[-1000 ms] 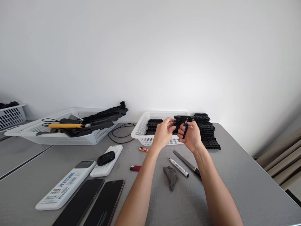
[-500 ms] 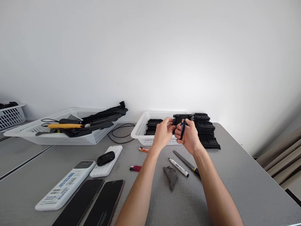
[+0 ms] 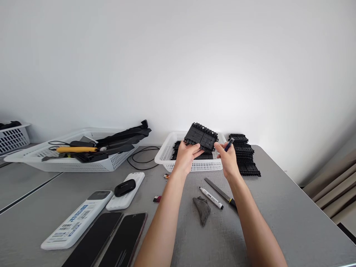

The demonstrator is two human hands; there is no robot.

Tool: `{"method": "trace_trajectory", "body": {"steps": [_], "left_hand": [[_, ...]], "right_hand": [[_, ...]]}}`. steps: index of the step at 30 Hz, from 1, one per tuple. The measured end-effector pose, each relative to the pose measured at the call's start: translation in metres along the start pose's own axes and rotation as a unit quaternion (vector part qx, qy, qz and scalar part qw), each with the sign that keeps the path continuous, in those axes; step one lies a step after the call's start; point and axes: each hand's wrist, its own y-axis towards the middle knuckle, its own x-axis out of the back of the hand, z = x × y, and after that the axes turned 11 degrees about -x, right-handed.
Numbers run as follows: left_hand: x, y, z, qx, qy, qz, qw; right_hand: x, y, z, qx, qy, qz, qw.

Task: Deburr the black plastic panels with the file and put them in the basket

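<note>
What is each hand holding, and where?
Left hand holds the flat black ribbed plastic plate by its near edge; right hand holds a small dark pen-like tool near its lower end.

The left hand point(image 3: 187, 155) is hiding part of the black plate point(image 3: 201, 137); the phones point(image 3: 111, 241) are running off the bottom edge.

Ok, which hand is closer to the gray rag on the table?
Right. The right hand hovers above and behind the gray rag; the left hand, holding the black plastic panel, is slightly farther.
</note>
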Motion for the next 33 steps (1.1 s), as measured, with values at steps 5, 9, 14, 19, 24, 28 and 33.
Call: {"method": "trace_trajectory", "body": {"steps": [5, 9, 14, 19, 24, 28, 33], "left_hand": [[-0.002, -0.002, 0.0, 0.0, -0.013, 0.023, 1.0], [-0.002, -0.002, -0.002, 0.01, 0.045, 0.046, 0.998], [0.0, -0.002, -0.003, 0.003, 0.134, 0.038, 0.99], [0.004, -0.002, -0.004, -0.004, 0.182, 0.044, 0.982], [0.005, -0.003, -0.004, -0.018, 0.196, 0.082, 0.977], [0.007, 0.0, 0.001, -0.042, 0.215, 0.06, 0.974], [0.011, 0.005, 0.007, -0.075, 0.243, 0.041, 0.966]], "right_hand": [[-0.004, 0.0, -0.003, 0.019, 0.029, -0.032, 0.999], [0.002, 0.002, 0.001, 0.027, 0.04, -0.087, 0.995], [0.013, 0.005, 0.004, 0.07, 0.019, -0.107, 0.992], [0.023, 0.008, 0.006, 0.106, -0.021, -0.134, 0.985], [0.027, 0.008, 0.008, 0.101, -0.077, -0.125, 0.984], [0.02, -0.003, 0.014, 0.126, -0.195, -0.181, 0.956], [0.009, -0.025, 0.027, 0.112, -0.232, -0.159, 0.953]]}}
